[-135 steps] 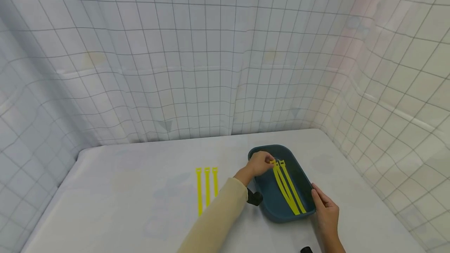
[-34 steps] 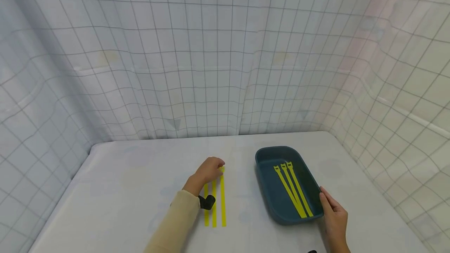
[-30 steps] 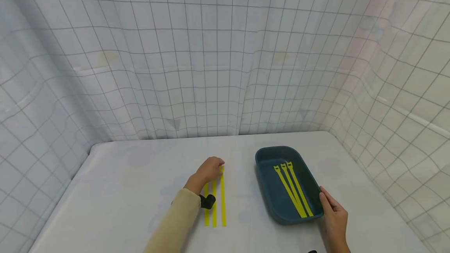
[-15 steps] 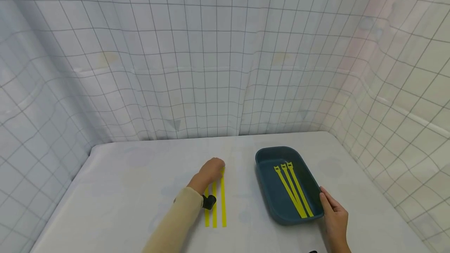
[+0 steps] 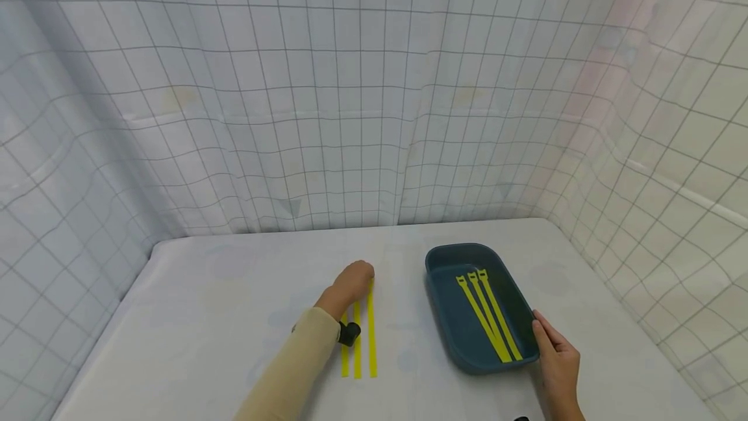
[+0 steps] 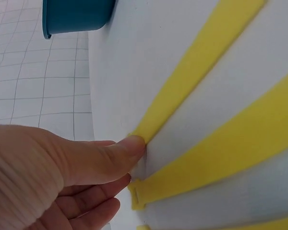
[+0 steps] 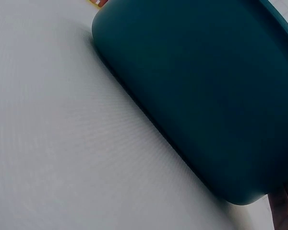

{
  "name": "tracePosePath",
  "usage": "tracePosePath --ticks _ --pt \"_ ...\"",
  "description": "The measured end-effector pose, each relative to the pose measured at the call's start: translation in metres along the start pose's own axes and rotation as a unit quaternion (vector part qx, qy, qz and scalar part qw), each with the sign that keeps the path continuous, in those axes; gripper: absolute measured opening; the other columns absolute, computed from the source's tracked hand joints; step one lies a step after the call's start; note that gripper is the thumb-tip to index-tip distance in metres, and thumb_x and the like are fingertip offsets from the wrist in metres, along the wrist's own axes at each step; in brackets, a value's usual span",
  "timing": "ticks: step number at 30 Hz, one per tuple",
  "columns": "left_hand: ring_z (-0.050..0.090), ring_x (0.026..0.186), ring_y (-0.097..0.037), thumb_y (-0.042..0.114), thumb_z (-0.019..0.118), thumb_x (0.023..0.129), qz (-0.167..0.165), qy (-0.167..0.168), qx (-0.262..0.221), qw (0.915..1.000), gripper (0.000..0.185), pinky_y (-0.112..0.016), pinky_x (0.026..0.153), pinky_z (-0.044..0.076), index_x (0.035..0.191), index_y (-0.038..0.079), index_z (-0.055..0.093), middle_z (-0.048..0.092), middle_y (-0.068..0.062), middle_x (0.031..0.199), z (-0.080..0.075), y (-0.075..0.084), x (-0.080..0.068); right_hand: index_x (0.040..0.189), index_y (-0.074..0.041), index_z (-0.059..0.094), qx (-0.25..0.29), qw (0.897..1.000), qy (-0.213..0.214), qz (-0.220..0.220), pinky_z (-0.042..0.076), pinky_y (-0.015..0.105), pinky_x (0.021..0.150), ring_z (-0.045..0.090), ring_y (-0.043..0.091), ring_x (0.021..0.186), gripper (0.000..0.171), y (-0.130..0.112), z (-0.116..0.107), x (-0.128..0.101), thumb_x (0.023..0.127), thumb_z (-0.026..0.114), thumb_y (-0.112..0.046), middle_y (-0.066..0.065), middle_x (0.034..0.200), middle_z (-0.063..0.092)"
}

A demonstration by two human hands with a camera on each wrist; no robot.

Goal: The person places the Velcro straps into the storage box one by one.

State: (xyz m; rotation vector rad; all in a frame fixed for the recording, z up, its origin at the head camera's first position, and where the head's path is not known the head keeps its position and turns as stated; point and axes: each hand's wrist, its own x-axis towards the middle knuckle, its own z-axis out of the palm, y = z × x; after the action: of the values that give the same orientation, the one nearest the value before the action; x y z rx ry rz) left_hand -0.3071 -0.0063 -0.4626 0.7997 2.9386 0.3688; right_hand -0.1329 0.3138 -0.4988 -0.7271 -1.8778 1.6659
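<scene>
Three flat yellow strap-style cable ties lie side by side on the white table. At the far slotted end of the rightmost cable tie (image 5: 372, 336), my left hand (image 5: 349, 283) pinches it; the left wrist view shows the thumb (image 6: 129, 146) over that end. The middle cable tie (image 6: 201, 163) lies just beside those fingers, and the leftmost one (image 5: 345, 366) is partly covered by the wrist. My right hand (image 5: 558, 359) holds the near right corner of a dark teal tray (image 5: 447, 323), thumb at its rim. Three more yellow cable ties (image 5: 489, 317) lie inside it, slotted ends away from me.
The table (image 5: 234, 317) is covered in white cloth. White gridded curtains (image 5: 327, 115) hang behind it and on both sides. A small black device (image 5: 349, 333) sits on the left wrist.
Several seconds ago my left hand was in the tray at the cable ties' slotted ends. It moved left to the ties on the table, and its fingers closed on the rightmost one. The right hand stayed.
</scene>
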Motion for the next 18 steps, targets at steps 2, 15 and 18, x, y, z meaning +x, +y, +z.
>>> tracePosePath --ticks 2,15,18 --pt "0.052 0.083 -0.021 -0.006 0.063 0.08 -0.008 0.003 0.003 1.0 0.018 -0.033 0.078 0.045 0.097 0.0 0.066 0.06 -0.009 0.089 0.0004 0.0002 0.0 0.122 0.0 0.058 0.008 1.0 0.001 0.001 0.04 0.007 0.08 0.049 0.003 0.114 0.053 0.0003 0.0001 -0.0003 0.085 0.064 -0.038 -0.012 0.111 0.061" --pt "0.058 0.096 -0.025 -0.008 0.066 0.077 -0.039 -0.002 -0.06 0.9974 0.021 -0.033 0.08 0.049 0.095 0.0 0.07 0.065 -0.008 0.095 -0.0036 0.004 0.0002 0.124 -0.002 0.057 0.01 1.0 -0.002 0.014 0.041 0.007 0.08 0.048 0.005 0.116 0.054 0.0013 -0.0002 0.0005 0.084 0.064 -0.038 -0.01 0.114 0.06" --pt "0.058 0.094 -0.024 -0.002 0.066 0.08 -0.042 -0.003 -0.056 0.9976 0.015 -0.033 0.079 0.049 0.094 0.001 0.071 0.065 -0.007 0.092 -0.0019 0.0023 0.0014 0.123 -0.001 0.057 0.012 1.0 -0.002 0.012 0.04 0.007 0.079 0.048 0.003 0.115 0.054 0.0016 0.0007 0.0007 0.084 0.065 -0.037 -0.013 0.112 0.061"
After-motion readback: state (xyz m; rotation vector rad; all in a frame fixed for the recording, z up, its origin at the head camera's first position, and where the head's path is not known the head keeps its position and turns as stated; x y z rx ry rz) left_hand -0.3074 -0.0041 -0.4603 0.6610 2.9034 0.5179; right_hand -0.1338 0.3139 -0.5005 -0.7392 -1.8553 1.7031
